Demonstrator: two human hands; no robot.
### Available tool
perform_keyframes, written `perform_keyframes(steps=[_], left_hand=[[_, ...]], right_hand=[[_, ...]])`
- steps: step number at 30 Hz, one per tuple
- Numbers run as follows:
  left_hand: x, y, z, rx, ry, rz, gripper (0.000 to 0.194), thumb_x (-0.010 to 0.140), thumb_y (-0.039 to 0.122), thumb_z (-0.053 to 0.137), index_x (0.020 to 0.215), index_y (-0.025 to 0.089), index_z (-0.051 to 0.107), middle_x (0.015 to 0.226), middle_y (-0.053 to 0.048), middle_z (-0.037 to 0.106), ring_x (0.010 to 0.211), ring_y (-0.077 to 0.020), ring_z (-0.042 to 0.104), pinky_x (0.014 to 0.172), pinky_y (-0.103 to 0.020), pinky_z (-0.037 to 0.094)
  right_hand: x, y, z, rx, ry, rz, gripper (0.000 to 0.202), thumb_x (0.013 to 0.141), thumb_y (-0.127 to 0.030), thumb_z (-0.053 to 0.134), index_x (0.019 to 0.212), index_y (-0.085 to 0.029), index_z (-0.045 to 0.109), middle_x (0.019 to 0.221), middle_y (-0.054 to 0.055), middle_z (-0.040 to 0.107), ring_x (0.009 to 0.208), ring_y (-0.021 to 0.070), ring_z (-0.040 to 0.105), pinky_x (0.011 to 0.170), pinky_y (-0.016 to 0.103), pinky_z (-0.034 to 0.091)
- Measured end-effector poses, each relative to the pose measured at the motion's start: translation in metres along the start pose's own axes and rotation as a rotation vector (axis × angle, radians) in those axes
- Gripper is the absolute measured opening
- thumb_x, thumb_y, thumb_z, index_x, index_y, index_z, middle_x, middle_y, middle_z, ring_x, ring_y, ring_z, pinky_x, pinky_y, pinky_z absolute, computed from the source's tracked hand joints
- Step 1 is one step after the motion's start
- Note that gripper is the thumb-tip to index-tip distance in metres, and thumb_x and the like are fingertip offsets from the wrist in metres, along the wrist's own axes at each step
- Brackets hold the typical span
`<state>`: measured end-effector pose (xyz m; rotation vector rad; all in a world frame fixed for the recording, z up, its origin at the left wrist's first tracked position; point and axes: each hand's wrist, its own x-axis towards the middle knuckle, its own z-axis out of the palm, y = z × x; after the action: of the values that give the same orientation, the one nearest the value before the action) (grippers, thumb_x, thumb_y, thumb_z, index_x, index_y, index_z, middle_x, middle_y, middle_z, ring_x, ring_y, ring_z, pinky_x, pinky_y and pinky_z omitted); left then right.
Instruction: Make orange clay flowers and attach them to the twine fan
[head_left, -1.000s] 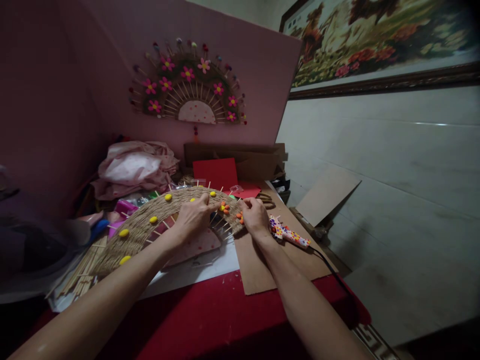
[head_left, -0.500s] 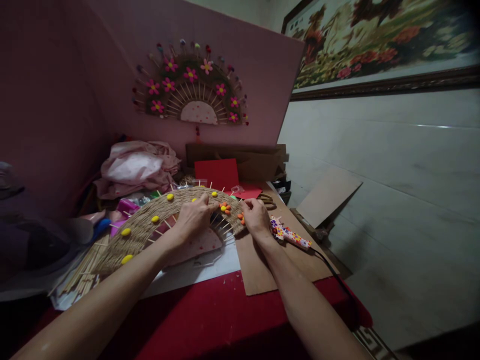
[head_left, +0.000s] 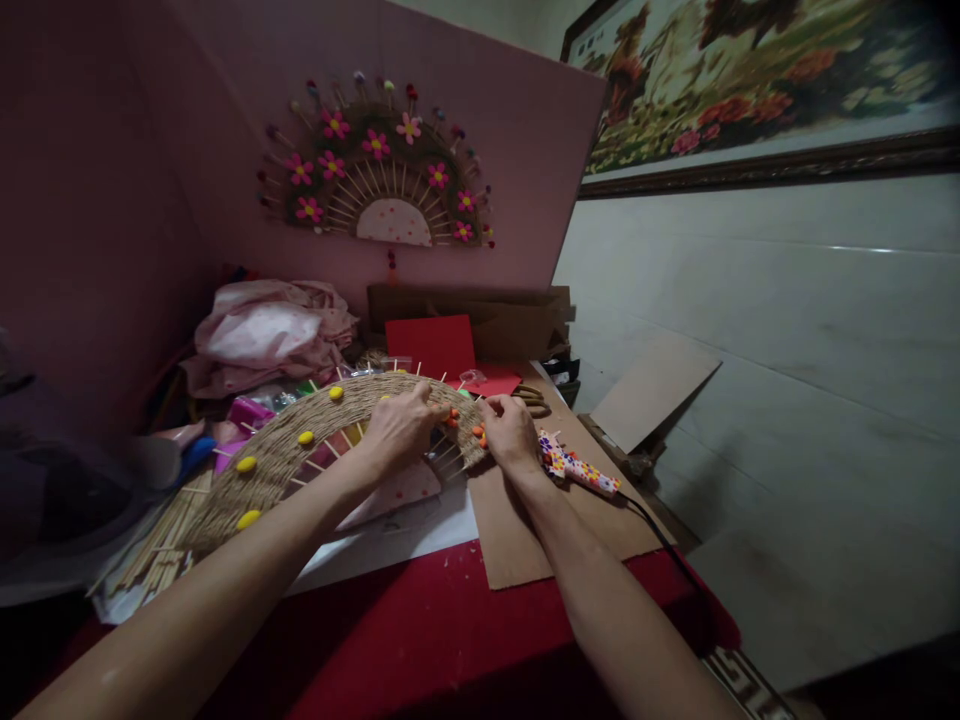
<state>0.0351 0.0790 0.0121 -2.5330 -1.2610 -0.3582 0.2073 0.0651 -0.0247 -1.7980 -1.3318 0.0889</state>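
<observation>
Red cloth (head_left: pixel 420 630) covered the table at the near edge. White sheet (head_left: pixel 390 545) and brown card (head_left: pixel 514 540) lay on it, card to the right. Sticks (head_left: pixel 169 540) were bunched at left, by the near left end of the fan (head_left: pixel 277 450).

Fan was a twine arc over the sheet, right end over the card, yellow dots (head_left: pixel 306 438) along it, orange petals (head_left: pixel 478 432) near the right end.

Left hand (head_left: pixel 401 430): over the fan, index finger out to the petals beside it. Couldn't tell if its thumb and finger met. Right hand (head_left: pixel 510 435): at the fan's right end, thumb and index tips together; anything between them was too small to tell.

Glue gun (head_left: pixel 577 468), flower-patterned, lay on the card just right of the right hand, cord trailing right. Scissors (head_left: pixel 531 398) sat behind that hand.

Further back: red paper (head_left: pixel 431 345), pink fabric (head_left: pixel 274 330) heaped left, carton (head_left: pixel 510 325) behind the paper. Flowered fan (head_left: pixel 375 180) hung on the pink wall (head_left: pixel 517 130).
</observation>
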Motion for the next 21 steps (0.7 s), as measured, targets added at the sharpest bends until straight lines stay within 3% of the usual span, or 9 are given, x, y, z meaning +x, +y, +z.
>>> perform_keyframes(steps=[11, 13, 16, 18, 21], left_hand=[[-0.004, -0.002, 0.003, -0.132, 0.056, -0.048, 0.036, 0.085, 0.019, 0.044, 0.109, 0.033, 0.067, 0.097, -0.009, 0.058, 0.069, -0.0188, 0.057, 0.055, -0.028, 0.036], [-0.004, -0.002, 0.001, -0.345, 0.155, -0.1, 0.033, 0.084, 0.02, 0.047, 0.108, 0.029, 0.067, 0.095, -0.008, 0.061, 0.073, -0.0181, 0.058, 0.059, -0.028, 0.039], [-0.006, -0.001, -0.007, -0.922, 0.282, -0.298, 0.028, 0.082, 0.027, 0.052, 0.105, 0.019, 0.066, 0.074, -0.005, 0.062, 0.059, -0.013, 0.055, 0.053, -0.024, 0.04], [-0.013, 0.0, -0.013, -1.314, 0.23, -0.473, 0.033, 0.082, 0.035, 0.051, 0.106, 0.015, 0.062, 0.052, 0.002, 0.051, 0.039, -0.0093, 0.042, 0.039, -0.02, 0.03], [-0.029, 0.003, -0.019, -1.68, 0.128, -0.631, 0.036, 0.077, 0.038, 0.057, 0.103, 0.014, 0.057, 0.046, 0.007, 0.043, 0.03, -0.0058, 0.029, 0.032, -0.017, 0.015]], right_hand=[[0.0, 0.001, 0.0, -0.01, 0.016, -0.019, 0.025, 0.083, -0.039, 0.054, 0.086, -0.019, 0.068, 0.09, 0.008, 0.062, 0.081, 0.0195, 0.057, 0.073, 0.029, 0.04], [-0.002, 0.0, -0.001, -0.029, 0.071, -0.051, 0.023, 0.084, -0.037, 0.054, 0.086, -0.018, 0.067, 0.09, 0.009, 0.062, 0.085, 0.0211, 0.056, 0.078, 0.031, 0.04], [-0.006, -0.006, -0.004, 0.03, 0.189, -0.172, 0.019, 0.085, -0.031, 0.053, 0.084, -0.017, 0.066, 0.09, 0.009, 0.062, 0.089, 0.0215, 0.055, 0.082, 0.032, 0.04], [-0.012, -0.012, -0.007, 0.156, 0.2, -0.298, 0.019, 0.087, -0.029, 0.051, 0.082, -0.018, 0.065, 0.089, 0.007, 0.062, 0.088, 0.0196, 0.056, 0.081, 0.031, 0.042], [-0.026, -0.023, -0.009, 0.349, 0.064, -0.516, 0.018, 0.088, -0.029, 0.05, 0.078, -0.02, 0.062, 0.085, 0.005, 0.062, 0.087, 0.018, 0.057, 0.08, 0.03, 0.045]])
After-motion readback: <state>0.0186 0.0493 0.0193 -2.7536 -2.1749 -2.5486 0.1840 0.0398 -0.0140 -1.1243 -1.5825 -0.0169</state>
